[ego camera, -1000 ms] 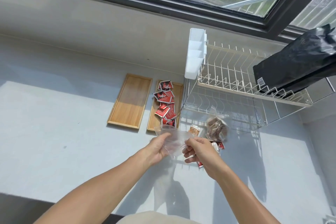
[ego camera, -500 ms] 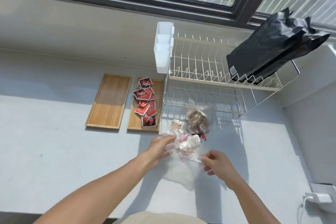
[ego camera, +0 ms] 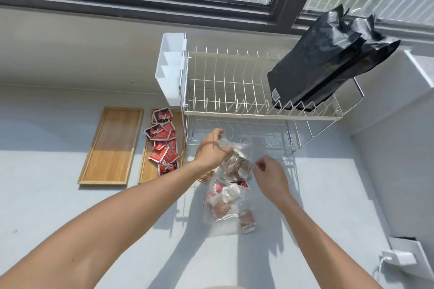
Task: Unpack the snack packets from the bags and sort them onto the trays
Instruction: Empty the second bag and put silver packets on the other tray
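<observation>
Two wooden trays: left tray (ego camera: 110, 145) and right tray (ego camera: 145, 171). Red snack packets (ego camera: 163, 145) on the right tray: roughly ten, overlapping, exact count not determinable. Two clear plastic bags: far bag (ego camera: 237, 159), near bag (ego camera: 223, 202). One loose brown packet (ego camera: 247, 220). One dish rack (ego camera: 258, 91). Two black pouches (ego camera: 328, 58). One white caddy (ego camera: 170, 68).

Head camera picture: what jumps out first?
A big black bag lies on top of the white dish rack by the window. Bright red packets fill the right wooden tray. In the middle, both hands pinch a clear bag of brown snacks.
</observation>
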